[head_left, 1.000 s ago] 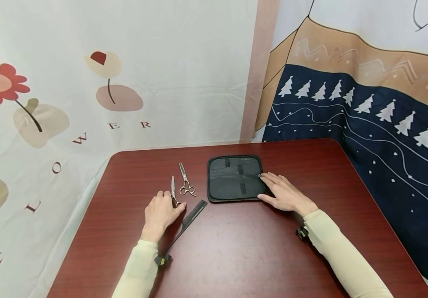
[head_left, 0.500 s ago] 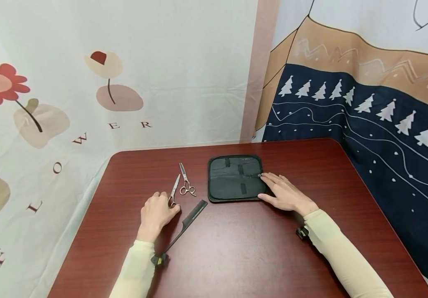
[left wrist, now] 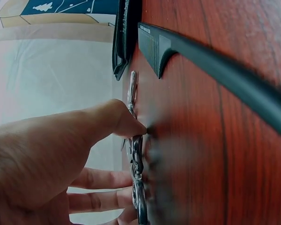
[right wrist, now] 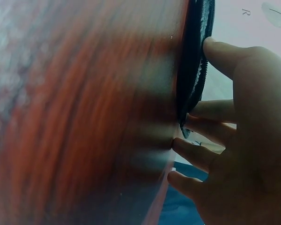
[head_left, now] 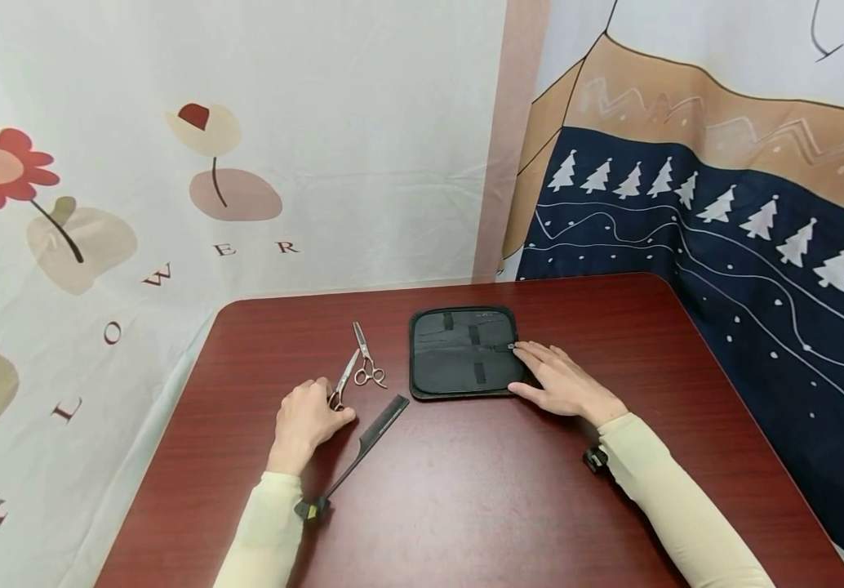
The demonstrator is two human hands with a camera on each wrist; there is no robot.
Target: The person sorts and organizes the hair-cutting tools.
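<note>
My left hand (head_left: 308, 420) pinches the finger rings of silver hairdressing scissors (head_left: 346, 377), whose blades point away and slightly right. In the left wrist view, the thumb lies across those scissors (left wrist: 136, 161), with the other fingers on their far side. Just right of their tip lie thinning scissors (head_left: 365, 351) with two rings and a finger rest. A black rat-tail comb (head_left: 380, 429) slants beside the left hand. My right hand (head_left: 561, 380) lies with fingers extended at the right edge of an open black zip case (head_left: 444, 367); its thumb touches the case edge (right wrist: 196, 65) in the right wrist view.
The dark red wooden table (head_left: 466, 490) has rounded far corners. Inside the case are several elastic loops. Behind the table hang a pale flower-printed curtain (head_left: 378, 147) and a navy cloth (head_left: 613, 220) with white trees. Each wrist carries a small black camera.
My left hand has shifted slightly left and toward me, turning the scissors so their tip swings right, toward the thinning scissors. The right hand, case and comb stay in place.
</note>
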